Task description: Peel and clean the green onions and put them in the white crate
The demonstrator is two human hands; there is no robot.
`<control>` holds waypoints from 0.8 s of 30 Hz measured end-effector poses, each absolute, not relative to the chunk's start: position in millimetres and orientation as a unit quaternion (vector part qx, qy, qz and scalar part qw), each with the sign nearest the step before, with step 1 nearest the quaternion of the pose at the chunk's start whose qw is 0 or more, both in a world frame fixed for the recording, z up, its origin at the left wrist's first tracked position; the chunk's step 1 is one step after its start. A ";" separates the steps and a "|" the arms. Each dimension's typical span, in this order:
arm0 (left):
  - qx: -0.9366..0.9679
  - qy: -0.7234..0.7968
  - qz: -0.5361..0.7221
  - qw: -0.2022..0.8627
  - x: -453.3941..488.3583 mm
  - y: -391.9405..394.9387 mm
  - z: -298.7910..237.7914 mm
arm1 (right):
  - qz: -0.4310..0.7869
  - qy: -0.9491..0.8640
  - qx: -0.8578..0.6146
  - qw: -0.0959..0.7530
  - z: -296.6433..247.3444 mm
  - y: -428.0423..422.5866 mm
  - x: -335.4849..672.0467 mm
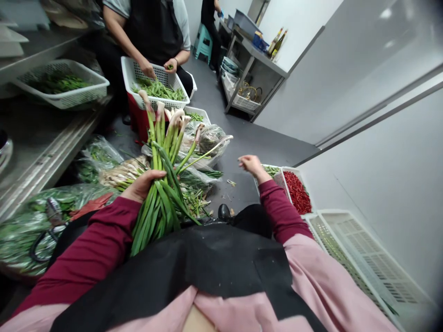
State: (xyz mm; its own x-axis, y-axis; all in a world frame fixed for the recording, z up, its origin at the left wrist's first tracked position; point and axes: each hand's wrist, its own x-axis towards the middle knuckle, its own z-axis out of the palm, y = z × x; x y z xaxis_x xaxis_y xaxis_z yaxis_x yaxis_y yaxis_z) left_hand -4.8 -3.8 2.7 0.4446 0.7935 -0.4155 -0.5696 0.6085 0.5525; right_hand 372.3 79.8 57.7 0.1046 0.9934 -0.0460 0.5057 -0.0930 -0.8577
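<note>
Black apron (221,263) lies nearest; the left hand (143,183) grips a bunch of green garlic (162,150); the right hand (252,166), curled narrow, hangs near red chillies (296,190).

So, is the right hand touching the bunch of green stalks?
Apart: the head view plainly shows grey floor between the right hand and the bunch of green stalks, which the left hand grips.
</note>
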 end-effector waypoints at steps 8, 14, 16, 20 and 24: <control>0.176 0.317 0.407 0.838 -6.4 -2.4 -7.3 | 0.501 -0.477 -0.509 0.513 48.0 54.2 303.8; 0.192 0.303 0.414 0.837 -3.1 -6.2 -3.9 | 0.474 -0.486 -0.455 0.576 76.0 57.9 291.0; 0.196 0.296 0.417 0.837 -3.1 -6.6 -3.1 | 0.458 -0.489 -0.456 0.587 75.2 58.5 288.9; 0.203 0.298 0.421 0.832 -3.5 -7.0 -2.4 | 0.414 -0.506 -0.461 0.600 73.6 60.1 288.6; 0.212 0.300 0.416 0.832 -2.8 -6.6 -3.6 | 0.381 -0.524 -0.470 0.599 74.4 60.5 291.4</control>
State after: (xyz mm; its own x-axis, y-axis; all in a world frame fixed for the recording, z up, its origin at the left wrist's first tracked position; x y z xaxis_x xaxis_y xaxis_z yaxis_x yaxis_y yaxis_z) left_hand -2.8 -6.6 -3.6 0.4728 0.8198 -0.3232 -0.5651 0.5635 0.6026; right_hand 291.4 60.5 74.4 0.1600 0.9494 0.2703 0.0363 0.2680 -0.9627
